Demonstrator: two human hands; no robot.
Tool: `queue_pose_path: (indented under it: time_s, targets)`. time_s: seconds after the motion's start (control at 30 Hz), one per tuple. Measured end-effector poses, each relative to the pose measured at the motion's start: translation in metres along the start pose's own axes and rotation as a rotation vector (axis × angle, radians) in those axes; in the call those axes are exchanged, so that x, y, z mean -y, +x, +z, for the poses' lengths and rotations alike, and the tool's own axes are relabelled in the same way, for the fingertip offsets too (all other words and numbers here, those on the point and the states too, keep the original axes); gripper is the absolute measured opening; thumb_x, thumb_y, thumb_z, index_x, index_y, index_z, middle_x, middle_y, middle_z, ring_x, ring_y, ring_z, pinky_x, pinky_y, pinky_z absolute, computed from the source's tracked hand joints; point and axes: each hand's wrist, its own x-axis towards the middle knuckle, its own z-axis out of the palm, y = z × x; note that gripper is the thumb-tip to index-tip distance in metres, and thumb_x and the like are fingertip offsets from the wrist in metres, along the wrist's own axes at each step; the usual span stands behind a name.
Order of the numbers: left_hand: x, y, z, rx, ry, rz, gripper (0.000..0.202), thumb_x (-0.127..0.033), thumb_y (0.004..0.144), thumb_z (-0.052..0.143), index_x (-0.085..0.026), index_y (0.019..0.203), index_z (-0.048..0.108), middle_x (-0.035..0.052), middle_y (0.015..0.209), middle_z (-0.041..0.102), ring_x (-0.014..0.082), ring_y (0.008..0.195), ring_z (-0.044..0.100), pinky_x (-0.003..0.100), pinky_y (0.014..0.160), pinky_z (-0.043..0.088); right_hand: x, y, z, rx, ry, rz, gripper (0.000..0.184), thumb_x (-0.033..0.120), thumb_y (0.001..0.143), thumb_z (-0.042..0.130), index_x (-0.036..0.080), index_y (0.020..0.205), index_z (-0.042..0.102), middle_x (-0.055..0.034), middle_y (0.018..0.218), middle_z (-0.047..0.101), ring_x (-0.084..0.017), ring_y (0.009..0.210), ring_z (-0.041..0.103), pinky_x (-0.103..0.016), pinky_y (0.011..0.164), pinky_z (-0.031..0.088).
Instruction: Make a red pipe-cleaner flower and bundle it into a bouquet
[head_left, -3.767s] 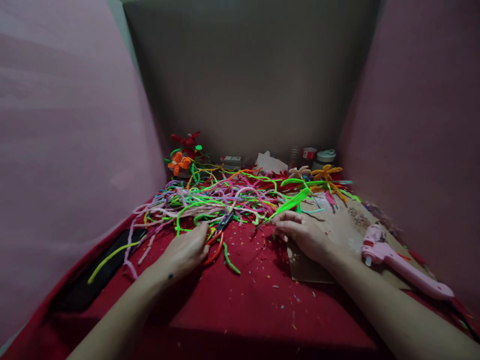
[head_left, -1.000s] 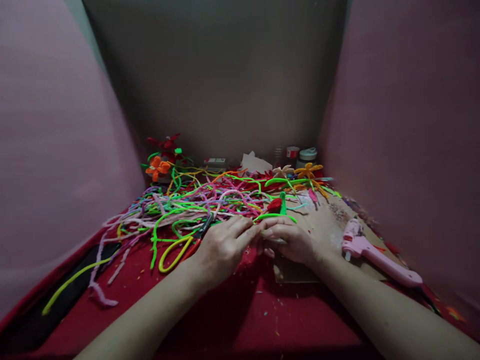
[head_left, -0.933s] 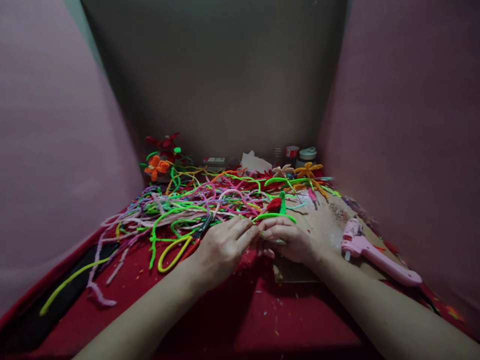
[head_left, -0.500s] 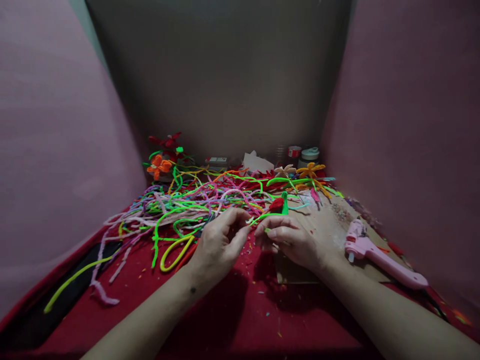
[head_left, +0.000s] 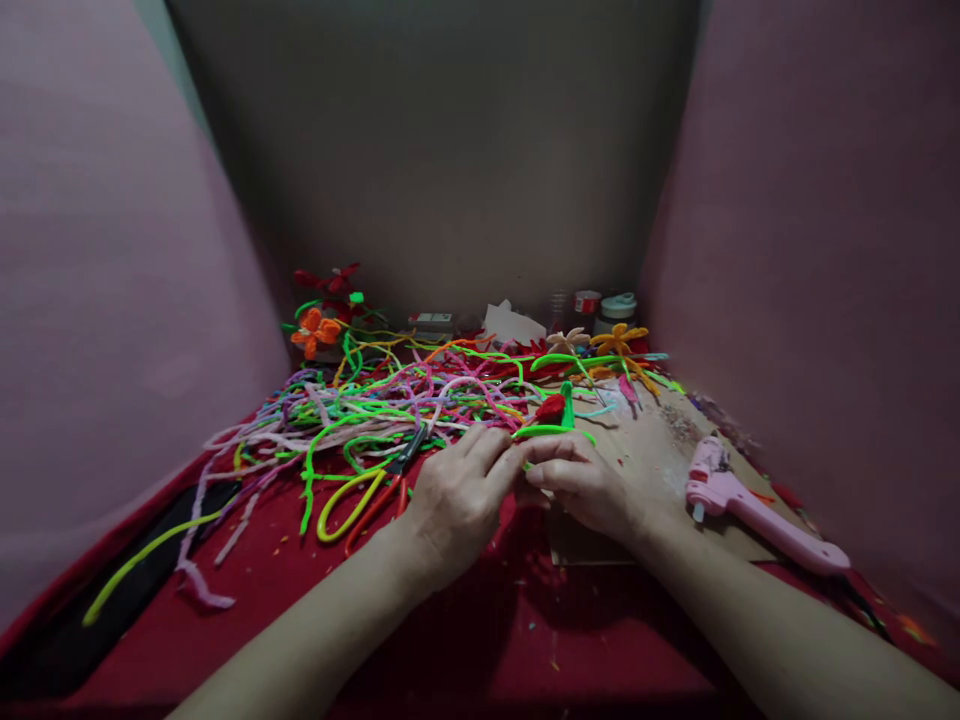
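Note:
My left hand (head_left: pixel 466 492) and my right hand (head_left: pixel 581 485) meet over the front of the table, fingertips pinched together. Between them is a bright green pipe cleaner (head_left: pixel 555 432), part of it showing above the right fingers; the fingers hide the rest. Just behind my hands lie a red fuzzy bud (head_left: pixel 551 408) and an upright green fuzzy piece (head_left: pixel 568 403); whether they join the held pipe cleaner, I cannot tell. Scissors (head_left: pixel 351 508) with yellow and red handles rest to the left of my left hand.
A tangle of colored pipe cleaners (head_left: pixel 420 400) spreads across the back left. On the right, a pink glue gun (head_left: pixel 765 520) rests on cardboard (head_left: pixel 645 470). Fuzzy flowers (head_left: pixel 316 332), a lidded jar (head_left: pixel 618 312) and white paper (head_left: pixel 514 325) stand farther back. Pink sheets (head_left: pixel 810 250) flank both sides.
My left hand has moved right and its fingertips now meet those of my right hand, closing the gap between them. More of the scissors shows.

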Motion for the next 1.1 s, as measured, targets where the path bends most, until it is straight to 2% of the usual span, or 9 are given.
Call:
queue_pose_path:
  time_s: [0.1, 0.17, 0.37, 0.43, 0.53, 0.63, 0.73, 0.87, 1.1]
  targets:
    - [-0.001, 0.004, -0.002, 0.08, -0.04, -0.061, 0.019, -0.012, 0.086, 0.039, -0.013, 0.077, 0.056, 0.0073, 0.076, 0.054, 0.0171, 0.07, 0.046, 0.029, 0.061, 0.039, 0.004, -0.001, 0.001, -0.007, -0.05, -0.004, 0.008, 0.018, 0.067, 0.053, 0.014, 0.063, 0.057, 0.0021, 0.059, 0.045, -0.009, 0.054, 0.036, -0.023, 0.051, 0.03]
    - [-0.002, 0.008, -0.004, 0.131, -0.189, -0.248, 0.018, -0.014, 0.084, 0.04, -0.014, 0.072, 0.053, 0.0055, 0.074, 0.052, 0.0157, 0.068, 0.045, 0.028, 0.06, 0.037, 0.008, -0.002, 0.004, -0.038, -0.143, -0.026, 0.01, 0.019, 0.068, 0.054, 0.014, 0.07, 0.061, 0.0015, 0.062, 0.049, -0.01, 0.058, 0.041, -0.023, 0.055, 0.034]
    - [0.004, 0.015, -0.01, 0.41, -1.321, -1.073, 0.013, -0.025, 0.07, 0.055, -0.016, 0.062, 0.048, -0.0067, 0.047, 0.032, 0.0056, 0.04, 0.024, 0.019, 0.038, 0.019, 0.013, -0.008, 0.024, -0.311, -0.548, -0.344, 0.017, 0.018, 0.073, 0.055, 0.017, 0.091, 0.057, -0.0008, 0.074, 0.056, -0.012, 0.064, 0.049, -0.025, 0.06, 0.04]
    - [0.008, 0.015, -0.007, 0.523, -1.66, -1.177, 0.012, -0.022, 0.064, 0.059, -0.016, 0.062, 0.049, -0.0076, 0.047, 0.03, 0.0041, 0.039, 0.02, 0.017, 0.035, 0.015, 0.014, -0.011, 0.028, -0.311, -0.618, -0.47, 0.011, 0.015, 0.075, 0.052, 0.018, 0.085, 0.057, -0.0007, 0.072, 0.054, -0.012, 0.063, 0.048, -0.026, 0.059, 0.04]
    - [0.015, 0.014, 0.001, 0.567, -1.812, -1.207, 0.011, -0.019, 0.063, 0.06, -0.015, 0.064, 0.05, -0.0069, 0.05, 0.034, 0.0033, 0.039, 0.022, 0.015, 0.033, 0.016, 0.019, -0.014, 0.027, -0.318, -0.625, -0.616, 0.01, 0.011, 0.077, 0.051, 0.018, 0.08, 0.057, -0.0024, 0.076, 0.054, -0.014, 0.071, 0.051, -0.029, 0.066, 0.042]
    - [0.026, 0.014, 0.009, 0.474, -1.594, -1.212, 0.011, -0.02, 0.066, 0.059, -0.014, 0.066, 0.05, -0.0064, 0.051, 0.036, 0.0033, 0.038, 0.024, 0.016, 0.033, 0.017, 0.029, -0.015, 0.02, -0.437, -0.573, -0.647, 0.011, 0.012, 0.081, 0.049, 0.02, 0.084, 0.057, -0.0032, 0.083, 0.056, -0.016, 0.08, 0.053, -0.032, 0.073, 0.042]
    - [0.039, 0.017, 0.016, 0.284, -1.006, -1.083, 0.008, -0.024, 0.072, 0.054, -0.015, 0.072, 0.052, -0.0052, 0.052, 0.041, 0.0062, 0.041, 0.035, 0.018, 0.039, 0.027, 0.034, -0.015, 0.013, -0.44, -0.729, -0.513, 0.011, 0.014, 0.083, 0.048, 0.019, 0.076, 0.056, -0.001, 0.073, 0.053, -0.014, 0.07, 0.051, -0.029, 0.065, 0.041]
    - [0.043, 0.02, 0.025, 0.396, -0.261, -0.716, 0.012, -0.023, 0.075, 0.05, -0.017, 0.071, 0.06, 0.0035, 0.07, 0.061, 0.0164, 0.07, 0.058, 0.027, 0.066, 0.043, 0.023, -0.021, 0.006, -0.211, -1.116, -0.274, 0.009, 0.016, 0.081, 0.051, 0.018, 0.073, 0.053, -0.0013, 0.072, 0.053, -0.014, 0.068, 0.049, -0.028, 0.064, 0.04]
    - [0.032, 0.024, 0.043, 0.48, -0.128, -0.721, 0.016, -0.021, 0.072, 0.053, -0.015, 0.064, 0.065, 0.0129, 0.076, 0.065, 0.0256, 0.078, 0.061, 0.033, 0.07, 0.042, 0.005, -0.025, -0.002, -0.027, -1.402, -0.235, 0.01, 0.027, 0.08, 0.058, 0.018, 0.083, 0.058, -0.0082, 0.091, 0.062, -0.023, 0.1, 0.051, -0.039, 0.086, 0.04]
